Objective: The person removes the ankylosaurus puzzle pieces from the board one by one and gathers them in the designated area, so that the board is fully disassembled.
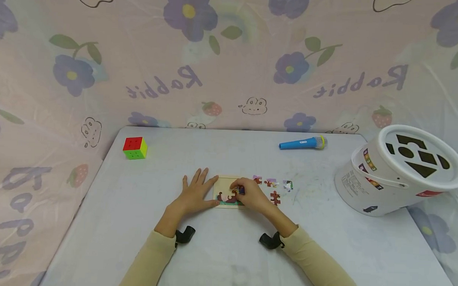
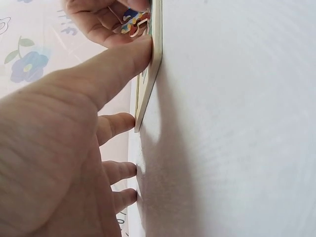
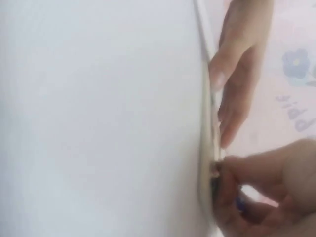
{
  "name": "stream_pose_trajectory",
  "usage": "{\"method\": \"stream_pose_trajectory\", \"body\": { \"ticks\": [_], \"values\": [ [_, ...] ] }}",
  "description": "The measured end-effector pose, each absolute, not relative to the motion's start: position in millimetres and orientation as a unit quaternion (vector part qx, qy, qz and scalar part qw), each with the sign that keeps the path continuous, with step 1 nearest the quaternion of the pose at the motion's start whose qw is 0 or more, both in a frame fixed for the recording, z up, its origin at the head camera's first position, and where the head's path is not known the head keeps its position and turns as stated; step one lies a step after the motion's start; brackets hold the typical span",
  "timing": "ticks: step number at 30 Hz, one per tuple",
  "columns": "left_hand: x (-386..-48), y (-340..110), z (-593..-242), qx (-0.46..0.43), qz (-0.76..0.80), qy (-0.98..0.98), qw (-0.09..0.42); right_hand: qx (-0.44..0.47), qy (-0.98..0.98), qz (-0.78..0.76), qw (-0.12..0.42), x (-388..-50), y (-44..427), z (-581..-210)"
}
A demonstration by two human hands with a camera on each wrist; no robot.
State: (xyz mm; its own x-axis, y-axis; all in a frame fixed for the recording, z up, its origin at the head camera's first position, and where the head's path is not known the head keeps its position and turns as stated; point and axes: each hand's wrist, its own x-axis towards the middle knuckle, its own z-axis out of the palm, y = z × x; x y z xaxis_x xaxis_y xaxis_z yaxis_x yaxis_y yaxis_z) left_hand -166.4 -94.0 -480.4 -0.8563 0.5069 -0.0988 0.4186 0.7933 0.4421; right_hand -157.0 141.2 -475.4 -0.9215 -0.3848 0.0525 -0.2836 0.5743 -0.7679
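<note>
A small wooden puzzle board lies on the table, with joined pieces along its lower part. My left hand is spread at the board's left side. Its thumb and index fingertip touch the edge there, while other fingertips rest on the table, as the left wrist view shows. Over the right half of the board, my right hand pinches a colourful jigsaw piece, partly hidden by the fingers. Several loose jigsaw pieces lie to the right of this hand.
A Rubik's cube sits at the back left of the white table. Toward the back right lies a blue toy microphone. A white bucket with a shape-hole lid stands at the right. Flowered cloth hangs behind.
</note>
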Motion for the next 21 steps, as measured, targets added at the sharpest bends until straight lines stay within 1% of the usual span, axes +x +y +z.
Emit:
{"method": "stream_pose_trajectory", "body": {
  "ticks": [6, 15, 21],
  "values": [
    [-166.3, -94.1, -479.2, 0.247, 0.211, 0.940, 0.108, -0.172, 0.898, -0.404, 0.031, -160.3, 138.4, -480.3],
    [-164.9, -93.6, -476.3, 0.246, 0.206, 0.941, 0.112, -0.181, 0.921, -0.345, 0.012, -160.3, 131.6, -477.5],
    [-165.0, -93.5, -476.4, 0.244, 0.207, 0.941, 0.111, -0.173, 0.926, -0.335, 0.032, -159.6, 129.9, -475.5]
  ]
}}
